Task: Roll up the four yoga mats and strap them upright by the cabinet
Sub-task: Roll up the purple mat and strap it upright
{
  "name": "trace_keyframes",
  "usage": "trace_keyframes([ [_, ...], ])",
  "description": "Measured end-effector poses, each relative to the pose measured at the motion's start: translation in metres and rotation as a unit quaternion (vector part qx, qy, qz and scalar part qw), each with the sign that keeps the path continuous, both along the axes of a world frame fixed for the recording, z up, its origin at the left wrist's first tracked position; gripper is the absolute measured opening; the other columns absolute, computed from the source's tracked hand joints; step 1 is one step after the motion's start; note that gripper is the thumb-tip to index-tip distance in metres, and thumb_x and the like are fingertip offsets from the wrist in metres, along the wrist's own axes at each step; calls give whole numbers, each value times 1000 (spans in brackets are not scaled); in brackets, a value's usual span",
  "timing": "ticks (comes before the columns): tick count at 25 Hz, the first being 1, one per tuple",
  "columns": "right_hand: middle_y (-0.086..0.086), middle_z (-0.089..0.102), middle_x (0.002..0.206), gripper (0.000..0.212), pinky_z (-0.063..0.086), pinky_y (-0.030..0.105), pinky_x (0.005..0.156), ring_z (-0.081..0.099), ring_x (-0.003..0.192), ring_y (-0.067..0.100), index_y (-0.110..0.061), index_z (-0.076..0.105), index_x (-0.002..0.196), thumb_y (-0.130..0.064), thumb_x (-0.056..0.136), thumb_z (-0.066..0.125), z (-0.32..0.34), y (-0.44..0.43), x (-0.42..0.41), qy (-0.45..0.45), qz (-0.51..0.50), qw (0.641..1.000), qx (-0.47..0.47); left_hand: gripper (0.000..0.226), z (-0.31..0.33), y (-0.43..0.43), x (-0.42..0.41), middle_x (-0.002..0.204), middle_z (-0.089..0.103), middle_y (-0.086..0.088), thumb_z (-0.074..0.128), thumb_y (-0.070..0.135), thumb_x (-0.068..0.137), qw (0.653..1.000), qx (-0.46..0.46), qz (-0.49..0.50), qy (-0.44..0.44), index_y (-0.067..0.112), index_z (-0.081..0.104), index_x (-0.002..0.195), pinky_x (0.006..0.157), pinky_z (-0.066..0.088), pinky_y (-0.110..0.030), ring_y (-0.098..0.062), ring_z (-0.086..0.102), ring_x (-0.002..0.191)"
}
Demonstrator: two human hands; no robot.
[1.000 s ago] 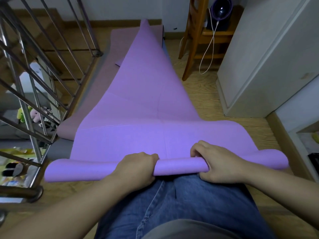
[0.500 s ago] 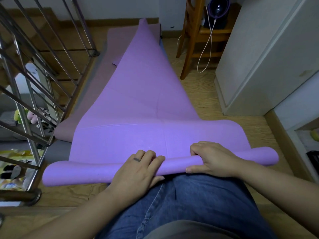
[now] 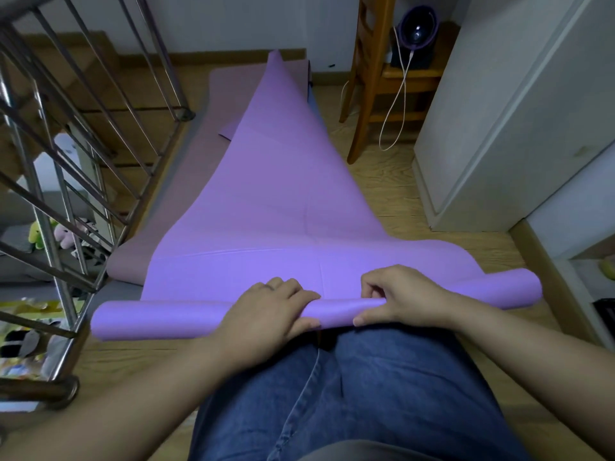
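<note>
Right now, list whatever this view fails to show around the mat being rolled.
Head view, pink mat: mostly covered by the purple mat.
Head view, that mat's rolled middle: hidden under the left hand and right hand.
Head view, cabinet: cut off by the top and right edges.
Head view, toys behind the railing: blurred.

Bare forearms (image 3: 139, 390), blue jeans (image 3: 366, 394), one ring (image 3: 269, 287).
The jeans are mid-blue denim with lighter stitching along the seams (the cloth creases across the thighs). The ring is thin and dark, on a finger of the left hand (image 3: 266, 314); a strip of grey shirt hem (image 3: 382, 453) shows at the very bottom edge.
</note>
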State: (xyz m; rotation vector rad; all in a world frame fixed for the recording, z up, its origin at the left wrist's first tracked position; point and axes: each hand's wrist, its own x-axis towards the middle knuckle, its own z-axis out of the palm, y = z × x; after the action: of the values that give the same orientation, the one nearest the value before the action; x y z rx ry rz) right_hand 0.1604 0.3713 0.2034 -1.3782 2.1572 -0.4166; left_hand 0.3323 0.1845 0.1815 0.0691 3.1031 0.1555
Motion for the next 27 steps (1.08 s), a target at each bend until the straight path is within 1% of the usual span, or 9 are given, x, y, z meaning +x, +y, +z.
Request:
trace_keyframes([
  [5, -14, 49, 66, 32, 31, 16, 55, 43, 61, 1, -25, 54, 75, -49, 74, 75, 12, -17, -13, -114, -7, 989, 94, 50, -2, 11, -2, 72, 61, -1, 29, 59, 87, 998, -53, 26, 24, 21, 59, 100, 45, 42, -28, -25, 59, 58],
  [9, -11, 58, 97, 70, 41, 35, 77, 52, 89, 17, -28, 55, 113, -78, 65, 50, -13, 9, 17, 253, -19, 966, -58, 47, 14, -5, -16, 110, 61, -3, 24, 59, 97, 992, 65, 53, -89, 25, 45, 122, 75, 39, -35, -27, 56, 101],
  [12, -2, 59, 80, 69, 43, 36, 60, 54, 74, 25, -21, 61, 93, -79, 66, 37, -24, 9, 28, 328, -27, 943, -54, 39, 23, -13, -31, 104, 63, -5, 28, 54, 99, 976, 120, 58, -174, 25, 47, 115, 71, 33, -32, -27, 53, 96],
  [14, 1, 62, 84, 73, 40, 36, 62, 55, 80, 27, -17, 60, 93, -80, 70, 31, -18, -3, 13, 319, -18, 948, -9, 41, 22, -16, -35, 105, 62, 0, 27, 58, 97, 973, 137, 64, -172, 29, 51, 116, 73, 37, -31, -23, 53, 98],
  [16, 2, 59, 105, 73, 33, 36, 71, 49, 99, 27, -18, 51, 110, -80, 74, 37, -9, -9, 0, 261, 7, 963, 70, 50, 7, -14, -29, 101, 62, 1, 29, 63, 90, 999, 22, 18, -21, 28, 54, 117, 67, 45, -32, -22, 58, 90],
  [18, 2, 58, 114, 69, 30, 35, 73, 45, 104, 25, -19, 47, 115, -76, 77, 45, -7, -11, -5, 193, 25, 974, 112, 58, -5, -3, -19, 86, 61, -3, 55, 63, 71, 995, -96, 2, 6, 20, 55, 111, 50, 46, -30, -24, 60, 65],
  [21, 4, 59, 113, 66, 33, 35, 74, 45, 102, 25, -17, 47, 114, -73, 79, 48, 0, -19, -7, 134, 30, 982, 131, 65, 1, 5, -24, 70, 56, -5, 85, 42, 41, 992, -119, 24, -33, 17, 57, 93, 42, 38, -27, -26, 56, 50],
  [24, 8, 58, 115, 64, 35, 33, 75, 46, 104, 26, -15, 46, 117, -69, 83, 47, 25, -20, -5, 78, 54, 975, 199, 48, 28, 3, -24, 102, 59, -9, 65, 39, 77, 990, -59, 47, -117, 18, 45, 117, 63, 38, -31, -32, 61, 87],
  [27, 4, 50, 122, 62, 37, 34, 86, 44, 111, 23, -20, 43, 124, -69, 85, 43, 42, -4, 12, 65, 108, 963, 239, 51, 36, 8, -12, 112, 59, -12, 62, 43, 84, 959, 66, 36, -273, 20, 39, 123, 73, 41, -34, -33, 56, 98],
])
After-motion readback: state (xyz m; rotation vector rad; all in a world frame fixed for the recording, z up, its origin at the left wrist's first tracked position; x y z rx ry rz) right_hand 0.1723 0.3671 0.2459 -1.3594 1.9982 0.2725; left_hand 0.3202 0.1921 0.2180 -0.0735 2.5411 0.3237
